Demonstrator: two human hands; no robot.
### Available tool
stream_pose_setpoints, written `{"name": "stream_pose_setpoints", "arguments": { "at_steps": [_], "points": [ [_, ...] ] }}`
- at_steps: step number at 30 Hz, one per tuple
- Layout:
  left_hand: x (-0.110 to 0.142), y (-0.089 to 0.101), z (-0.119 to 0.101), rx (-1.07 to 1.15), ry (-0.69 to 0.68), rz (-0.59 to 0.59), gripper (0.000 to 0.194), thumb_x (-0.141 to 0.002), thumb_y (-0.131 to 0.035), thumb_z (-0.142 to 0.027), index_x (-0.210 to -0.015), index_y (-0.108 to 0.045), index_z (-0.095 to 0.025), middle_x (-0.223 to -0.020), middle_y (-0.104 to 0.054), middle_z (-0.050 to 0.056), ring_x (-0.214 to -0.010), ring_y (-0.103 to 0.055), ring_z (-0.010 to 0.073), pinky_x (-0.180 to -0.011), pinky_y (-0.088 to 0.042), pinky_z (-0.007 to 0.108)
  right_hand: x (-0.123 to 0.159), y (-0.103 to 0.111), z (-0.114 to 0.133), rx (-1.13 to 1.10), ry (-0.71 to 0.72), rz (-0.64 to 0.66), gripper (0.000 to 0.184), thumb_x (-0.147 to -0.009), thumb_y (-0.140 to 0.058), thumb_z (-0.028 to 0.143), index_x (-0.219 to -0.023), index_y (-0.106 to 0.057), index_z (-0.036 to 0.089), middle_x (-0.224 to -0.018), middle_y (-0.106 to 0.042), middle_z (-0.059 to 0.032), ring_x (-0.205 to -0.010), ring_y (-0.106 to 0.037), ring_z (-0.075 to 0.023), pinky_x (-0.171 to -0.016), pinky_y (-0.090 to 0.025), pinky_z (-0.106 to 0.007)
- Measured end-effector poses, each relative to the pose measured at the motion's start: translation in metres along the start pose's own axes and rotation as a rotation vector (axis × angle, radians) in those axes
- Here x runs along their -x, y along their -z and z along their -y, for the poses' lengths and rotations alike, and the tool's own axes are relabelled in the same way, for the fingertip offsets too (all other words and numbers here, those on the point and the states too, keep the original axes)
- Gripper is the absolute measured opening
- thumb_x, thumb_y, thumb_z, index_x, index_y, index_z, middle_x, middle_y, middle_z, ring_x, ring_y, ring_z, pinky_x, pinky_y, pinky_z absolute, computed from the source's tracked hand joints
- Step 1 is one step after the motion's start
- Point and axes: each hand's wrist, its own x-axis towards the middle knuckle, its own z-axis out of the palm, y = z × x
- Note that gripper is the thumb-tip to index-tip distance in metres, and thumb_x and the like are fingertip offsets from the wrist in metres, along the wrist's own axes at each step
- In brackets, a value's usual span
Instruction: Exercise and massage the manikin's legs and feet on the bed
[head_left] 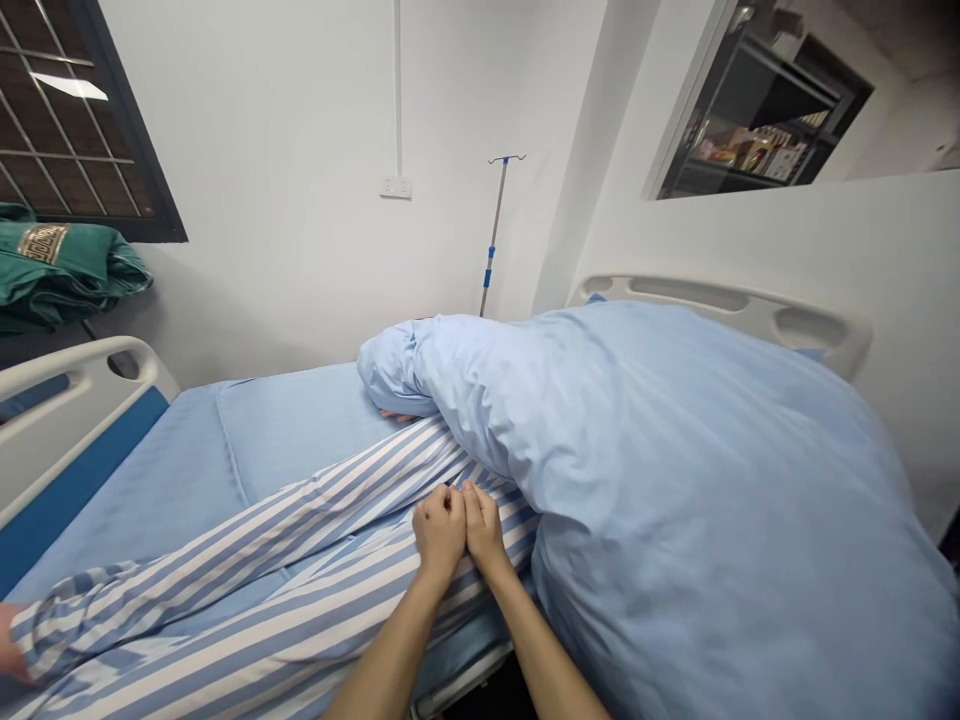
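My left hand (440, 528) and my right hand (484, 525) are side by side and touching, both with curled fingers. They are over the upper leg of blue-and-white striped trousers (300, 600), worn by a person lying on the bed. Whether any cloth is pinched in my fingers is hidden. Just right of my hands, a bulky light-blue quilt (637, 430) covers the person's upper body. Part of the person's hand (397, 415) shows under the quilt's left edge. A bare foot or ankle (9, 640) emerges from the trouser leg at the far left.
The bed has a light-blue sheet (292, 415), a footboard (112, 365) at left and a headboard (675, 290) at back right. Behind it stand an IV pole (495, 230) and a wall socket (396, 187). A green folded cloth bundle (67, 270) is beyond the footboard.
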Motion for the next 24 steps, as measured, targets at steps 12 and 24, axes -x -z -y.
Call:
{"name": "stream_pose_setpoints", "arguments": {
  "at_steps": [12, 24],
  "points": [
    [0.009, -0.007, -0.011, -0.186, 0.133, 0.106, 0.032, -0.089, -0.037, -0.031, -0.077, -0.065, -0.02, -0.073, -0.069, 0.006, -0.068, -0.059, 0.0154, -0.06, -0.026, 0.027, -0.015, 0.021, 0.015, 0.225, 0.043, 0.06, 0.039, -0.084, -0.041, 0.045, -0.054, -0.035, 0.02, -0.048, -0.037, 0.0051, -0.049, -0.033, -0.0091, -0.048, -0.027, -0.023],
    [0.01, 0.008, -0.004, -0.009, 0.096, 0.315, 0.029, -0.078, -0.042, -0.03, -0.065, -0.066, -0.02, -0.064, -0.064, 0.003, -0.063, -0.052, 0.0136, -0.06, -0.03, 0.025, -0.019, 0.033, -0.018, 0.55, 0.015, 0.003, 0.039, -0.083, -0.034, 0.046, -0.054, -0.037, 0.02, -0.046, -0.039, 0.0034, -0.045, -0.034, -0.0097, -0.045, -0.026, -0.022]
  ]
}}
